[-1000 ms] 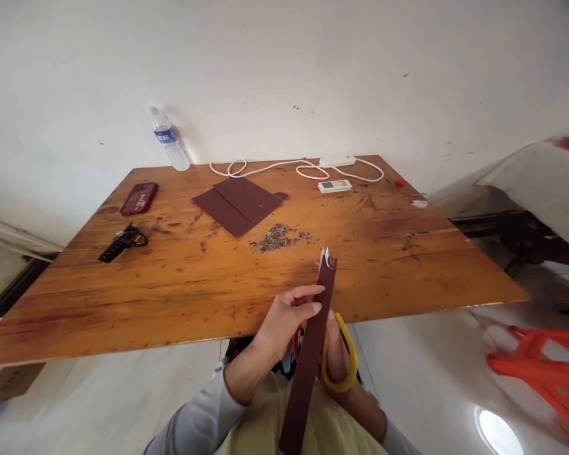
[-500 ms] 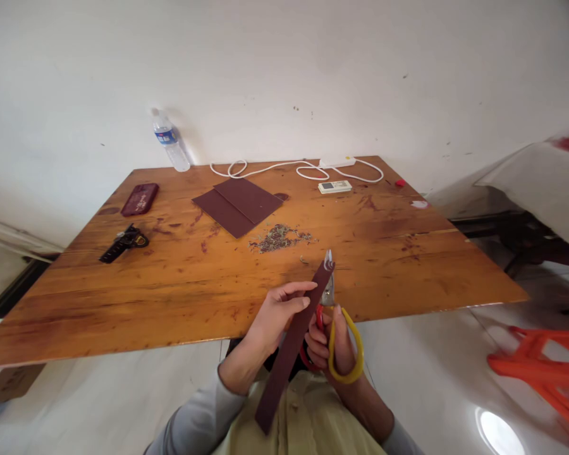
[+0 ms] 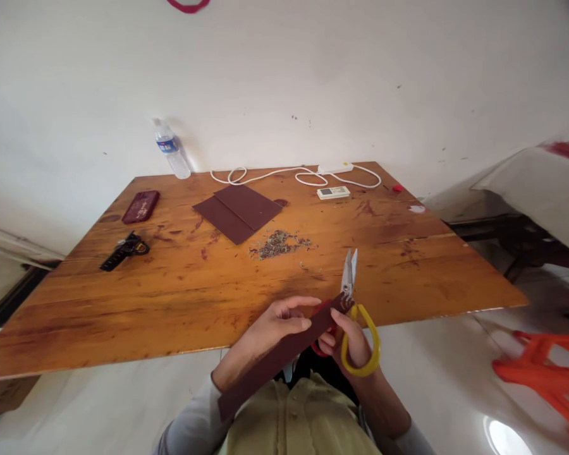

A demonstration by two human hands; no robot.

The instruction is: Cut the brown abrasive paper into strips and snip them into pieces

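Observation:
My right hand (image 3: 353, 344) holds scissors (image 3: 348, 278) with yellow and red handles. Their blades point away from me, slightly apart, beyond the end of a maroon strip (image 3: 279, 357). That end has small curved cuts, and my right thumb presses on the strip near them. My left hand (image 3: 270, 328) is at the strip's far side, its thumb on the edge and its index finger stretched above; its other fingers are partly hidden. The strip slants down to my left sleeve. Ahead on the table lies a pile of small clippings (image 3: 277, 245).
Maroon sheets (image 3: 239, 212) lie on the wooden table (image 3: 180, 303). A phone (image 3: 141, 206) and a black strap-like object (image 3: 123, 251) are at left. Along the wall stand a bottle (image 3: 173, 151) and a white power strip (image 3: 335, 167); a remote (image 3: 333, 193) lies before it. An orange stool (image 3: 540, 366) stands right.
The strip has tilted flatter, its near end swinging left. The scissors have moved right, with their blades now clear beyond the strip's end. My right thumb has come onto the strip.

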